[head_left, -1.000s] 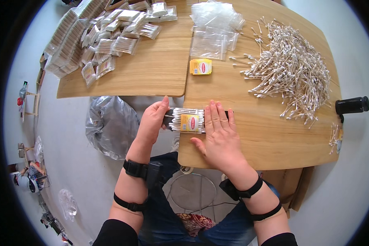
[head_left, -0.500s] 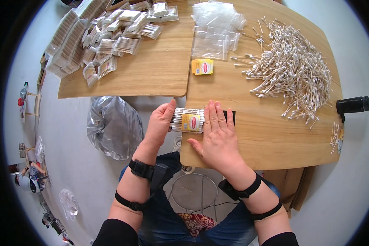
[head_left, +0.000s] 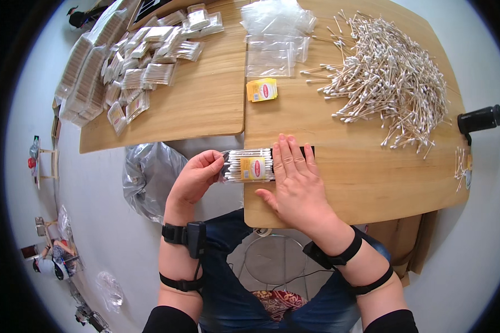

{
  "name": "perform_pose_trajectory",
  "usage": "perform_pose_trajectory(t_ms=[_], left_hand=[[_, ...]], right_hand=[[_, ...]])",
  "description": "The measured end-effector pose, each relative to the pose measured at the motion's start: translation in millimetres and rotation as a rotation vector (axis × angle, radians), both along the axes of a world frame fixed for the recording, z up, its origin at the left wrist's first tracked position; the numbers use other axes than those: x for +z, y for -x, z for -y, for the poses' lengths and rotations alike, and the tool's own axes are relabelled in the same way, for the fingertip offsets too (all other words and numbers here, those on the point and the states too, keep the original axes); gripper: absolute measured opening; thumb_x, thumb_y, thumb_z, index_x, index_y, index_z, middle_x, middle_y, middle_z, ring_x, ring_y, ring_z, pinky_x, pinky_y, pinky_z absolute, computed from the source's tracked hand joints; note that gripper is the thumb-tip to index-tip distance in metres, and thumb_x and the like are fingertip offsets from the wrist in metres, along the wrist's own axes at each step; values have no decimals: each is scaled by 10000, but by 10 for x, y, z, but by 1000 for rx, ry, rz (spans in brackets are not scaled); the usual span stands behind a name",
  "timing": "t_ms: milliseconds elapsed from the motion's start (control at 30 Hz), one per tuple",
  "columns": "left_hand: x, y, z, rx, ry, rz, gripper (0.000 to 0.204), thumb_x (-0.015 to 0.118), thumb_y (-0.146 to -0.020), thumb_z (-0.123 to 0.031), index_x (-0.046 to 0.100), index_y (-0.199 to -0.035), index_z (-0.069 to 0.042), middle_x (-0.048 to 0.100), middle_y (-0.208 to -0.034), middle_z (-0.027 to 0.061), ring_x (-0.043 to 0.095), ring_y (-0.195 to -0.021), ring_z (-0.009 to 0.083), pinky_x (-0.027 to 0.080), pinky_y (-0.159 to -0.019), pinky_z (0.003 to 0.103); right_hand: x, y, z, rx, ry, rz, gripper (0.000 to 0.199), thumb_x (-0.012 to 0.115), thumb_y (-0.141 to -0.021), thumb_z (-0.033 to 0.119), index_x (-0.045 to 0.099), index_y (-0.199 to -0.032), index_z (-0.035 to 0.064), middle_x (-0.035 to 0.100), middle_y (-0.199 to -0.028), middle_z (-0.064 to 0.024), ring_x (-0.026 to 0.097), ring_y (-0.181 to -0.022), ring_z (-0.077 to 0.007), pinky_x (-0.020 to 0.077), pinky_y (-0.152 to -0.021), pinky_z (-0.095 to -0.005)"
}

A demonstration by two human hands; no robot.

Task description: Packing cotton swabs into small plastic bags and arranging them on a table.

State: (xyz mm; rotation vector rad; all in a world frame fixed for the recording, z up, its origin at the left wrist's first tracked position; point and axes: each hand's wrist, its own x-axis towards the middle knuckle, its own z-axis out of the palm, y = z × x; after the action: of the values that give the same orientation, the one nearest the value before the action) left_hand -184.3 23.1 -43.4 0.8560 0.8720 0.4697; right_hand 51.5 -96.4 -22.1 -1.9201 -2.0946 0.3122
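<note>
Near the centre of the frame, the right hand (head_left: 295, 180) lay flat with fingers spread and extended on the right end of a clear packet of cotton swabs (head_left: 249, 165) at the front edge of the wooden table (head_left: 339, 183), while the left hand (head_left: 197, 176) pinched the packet's left end between thumb and fingertips. Just beyond lay a small yellow label card (head_left: 261, 90). Farther off were a loose heap of swabs (head_left: 389, 77) at upper right, empty clear bags (head_left: 272, 36) at top centre, and filled packets (head_left: 133, 61) at upper left.
</note>
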Motion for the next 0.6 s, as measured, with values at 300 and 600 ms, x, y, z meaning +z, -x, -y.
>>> perform_pose_trajectory(t_ms=[300, 600], left_hand=[[-51, -74, 2, -79, -131, -224, 202, 626, -1042, -275, 622, -1028, -74, 663, -918, -34, 604, -813, 45, 516, -708, 237], [-225, -319, 161, 203, -314, -470, 457, 470, -1083, -487, 636, -961, -80, 640, -806, -49, 564, -677, 16, 458, -582, 196]], right_hand=[[-29, 86, -16, -1, -7, -21, 971, 644, -879, 587, 377, -1510, -101, 312, -1620, -250, 214, -1550, -349, 93, -1258, -545], [-79, -13, 28, -6, -20, -37, 947, 613, -901, 595, 374, -1522, -78, 307, -1628, -234, 214, -1552, -342, 90, -1263, -527]])
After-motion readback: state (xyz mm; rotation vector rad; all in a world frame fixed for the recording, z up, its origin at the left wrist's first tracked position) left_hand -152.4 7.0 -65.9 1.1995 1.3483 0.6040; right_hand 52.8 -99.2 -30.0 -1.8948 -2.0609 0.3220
